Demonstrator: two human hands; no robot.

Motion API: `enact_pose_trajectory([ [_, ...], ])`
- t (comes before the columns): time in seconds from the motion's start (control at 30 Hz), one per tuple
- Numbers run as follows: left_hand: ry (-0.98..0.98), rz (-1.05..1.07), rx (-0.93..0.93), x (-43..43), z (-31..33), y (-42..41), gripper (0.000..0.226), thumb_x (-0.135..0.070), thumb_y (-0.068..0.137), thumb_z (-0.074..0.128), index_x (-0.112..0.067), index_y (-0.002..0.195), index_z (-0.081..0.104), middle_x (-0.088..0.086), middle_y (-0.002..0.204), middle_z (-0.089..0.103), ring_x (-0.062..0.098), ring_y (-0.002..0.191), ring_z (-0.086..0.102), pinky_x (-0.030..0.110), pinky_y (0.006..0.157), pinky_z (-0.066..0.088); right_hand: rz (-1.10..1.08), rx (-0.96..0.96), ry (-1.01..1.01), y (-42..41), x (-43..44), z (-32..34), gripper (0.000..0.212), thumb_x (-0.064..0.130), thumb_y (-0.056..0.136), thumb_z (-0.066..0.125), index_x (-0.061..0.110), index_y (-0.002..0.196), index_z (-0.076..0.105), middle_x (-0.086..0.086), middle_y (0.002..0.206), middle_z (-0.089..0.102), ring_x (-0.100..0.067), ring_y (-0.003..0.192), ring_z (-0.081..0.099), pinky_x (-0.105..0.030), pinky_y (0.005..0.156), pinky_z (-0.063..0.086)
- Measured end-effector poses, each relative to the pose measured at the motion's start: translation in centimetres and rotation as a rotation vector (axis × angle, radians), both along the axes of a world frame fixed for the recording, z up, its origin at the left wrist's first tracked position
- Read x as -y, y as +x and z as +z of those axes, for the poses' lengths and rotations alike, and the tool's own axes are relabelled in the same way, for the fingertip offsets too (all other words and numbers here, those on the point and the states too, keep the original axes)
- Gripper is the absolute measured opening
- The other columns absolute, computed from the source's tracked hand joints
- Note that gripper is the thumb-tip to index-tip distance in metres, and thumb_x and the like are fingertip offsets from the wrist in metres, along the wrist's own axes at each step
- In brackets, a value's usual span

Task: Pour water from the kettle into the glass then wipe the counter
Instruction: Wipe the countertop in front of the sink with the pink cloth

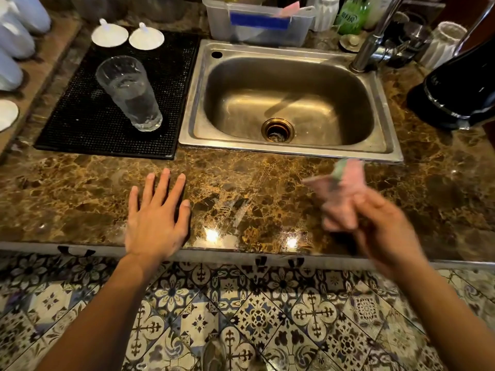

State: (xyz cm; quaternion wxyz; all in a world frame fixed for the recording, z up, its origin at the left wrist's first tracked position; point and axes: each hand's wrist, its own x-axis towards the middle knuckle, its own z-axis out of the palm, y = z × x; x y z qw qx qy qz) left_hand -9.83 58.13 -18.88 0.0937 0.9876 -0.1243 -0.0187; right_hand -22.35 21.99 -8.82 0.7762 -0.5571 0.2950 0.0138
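Pink and soft, the cloth (338, 194) sits bunched in the right hand (380, 231), fingers curled around its lower part while the blurred upper end flaps loose above the counter (241, 178), just in front of the sink (292, 145). It looks light and limp, so it should fold to any shape; a fuller grip over the wad, palm pressing down, would probably spread it better for wiping than a pinch at one end. The left hand (155, 218) lies flat on the counter near the front edge, fingers spread, holding nothing. Streaks and wet-looking glints show on the stone between the two hands, likely the patch to wipe. The glass (130, 93) stands upright on the black mat (80, 121) left of the sink, already holding water, so pouring seems done; it is fragile and well apart from the hands. The black kettle (460, 89) rests at the far right, behind the sink's corner
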Motion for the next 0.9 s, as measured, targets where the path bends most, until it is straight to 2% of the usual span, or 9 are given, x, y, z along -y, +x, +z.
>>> enact_pose_trajectory([
  [0.13,0.009,0.007,-0.004,0.1,0.2,0.0,0.062,-0.053,0.103,0.017,-0.033,0.162,0.017,-0.001,0.172,0.008,0.022,0.159,0.001,0.054,0.127,0.004,-0.078,-0.036,-0.662,-1.0,6.5,-1.3,0.032,0.016,0.108,0.048,0.019,0.132,0.069,-0.002,0.119,0.073,-0.019,0.108,0.068,-0.036,0.092,0.060],
  [0.27,-0.004,0.004,-0.001,0.2,0.3,-0.1,0.063,-0.053,0.103,0.018,-0.032,0.162,0.020,0.000,0.172,0.010,0.023,0.159,0.003,0.055,0.127,0.004,0.030,-0.112,-0.776,-3.4,4.1,-4.2,0.031,0.021,0.107,0.049,0.027,0.134,0.064,0.014,0.105,0.073,-0.011,0.098,0.073,-0.020,0.066,0.061],
  [0.33,-0.006,0.001,0.004,0.2,0.3,0.0,0.063,-0.054,0.103,0.017,-0.033,0.162,0.019,0.000,0.172,0.011,0.023,0.159,0.002,0.054,0.127,0.003,0.139,-0.086,-0.807,-3.9,0.9,-5.1,0.029,0.023,0.107,0.049,0.029,0.131,0.065,0.004,0.111,0.073,-0.029,0.094,0.073,-0.040,0.071,0.066],
  [0.4,-0.002,-0.002,0.007,0.2,0.2,0.0,0.063,-0.055,0.103,0.014,-0.033,0.162,0.018,0.000,0.172,0.010,0.023,0.158,0.002,0.054,0.127,0.003,0.244,-0.034,-0.766,-4.0,-3.1,-5.2,0.028,0.027,0.107,0.047,0.034,0.126,0.067,0.002,0.112,0.074,-0.042,0.092,0.069,-0.061,0.078,0.061],
  [0.57,-0.011,-0.006,0.028,0.1,0.1,-0.1,0.063,-0.055,0.103,0.015,-0.032,0.161,0.021,0.001,0.171,0.014,0.024,0.158,0.005,0.054,0.126,0.005,0.370,-0.034,-0.328,-3.2,-12.3,-4.5,0.033,0.022,0.108,0.046,0.046,0.118,0.065,0.017,0.118,0.072,-0.005,0.107,0.066,-0.021,0.086,0.057],
  [0.67,-0.011,-0.004,0.031,0.0,0.0,0.0,0.063,-0.055,0.103,0.015,-0.032,0.161,0.021,0.001,0.171,0.014,0.024,0.158,0.006,0.054,0.126,0.006,0.238,-0.080,0.105,-2.6,-12.8,-3.7,0.029,0.021,0.101,0.051,0.030,0.112,0.076,0.002,0.121,0.077,-0.018,0.109,0.073,-0.033,0.091,0.061],
  [0.73,-0.012,-0.005,0.030,0.0,0.0,0.0,0.063,-0.055,0.103,0.015,-0.033,0.161,0.021,0.001,0.171,0.014,0.024,0.158,0.006,0.055,0.126,0.006,0.074,-0.059,0.247,-2.1,-10.3,-3.1,0.032,0.018,0.103,0.047,0.021,0.112,0.077,-0.013,0.125,0.074,-0.026,0.104,0.074,-0.036,0.083,0.064],
  [0.8,-0.018,-0.003,0.031,0.0,0.0,0.0,0.062,-0.054,0.103,0.017,-0.032,0.161,0.023,0.001,0.171,0.015,0.024,0.158,0.006,0.054,0.126,0.006,-0.058,-0.011,0.167,-1.6,-6.2,-2.4,0.032,0.017,0.108,0.043,0.017,0.118,0.073,-0.016,0.124,0.074,-0.027,0.101,0.076,-0.034,0.078,0.064],
  [0.9,-0.021,0.004,0.024,0.0,0.2,-0.1,0.063,-0.054,0.103,0.017,-0.032,0.161,0.023,0.001,0.171,0.014,0.023,0.158,0.005,0.053,0.126,0.004,-0.199,0.012,-0.188,-0.2,0.6,-1.2,0.027,0.023,0.107,0.049,0.021,0.110,0.076,-0.008,0.113,0.078,-0.025,0.095,0.076,-0.036,0.077,0.063],
])
